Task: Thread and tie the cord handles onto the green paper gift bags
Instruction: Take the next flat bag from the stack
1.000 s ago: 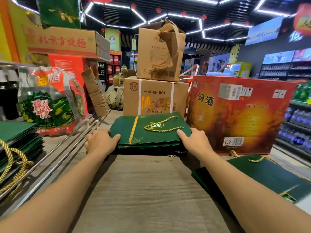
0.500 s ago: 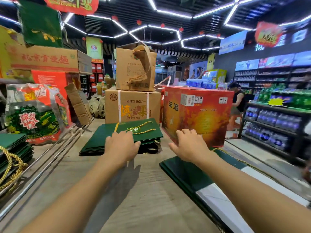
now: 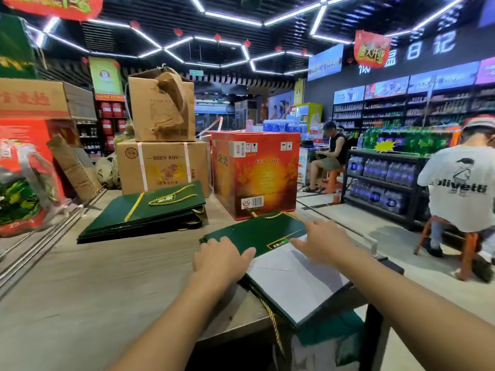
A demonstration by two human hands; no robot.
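Resting on the near left corner of a flat green bag [image 3: 257,234], the left hand [image 3: 222,259] lays its thumb along the paper. Its fingers bend over the edge, and whether they grip it cannot be told. The right hand [image 3: 325,242], blurred, spreads straight fingers over the bag's right side. The bag lies at the right edge of the wooden table [image 3: 107,277], with a gold cord [image 3: 272,322] hanging below it. A second pile of bags [image 3: 139,218] lies near a red box [image 3: 254,170].
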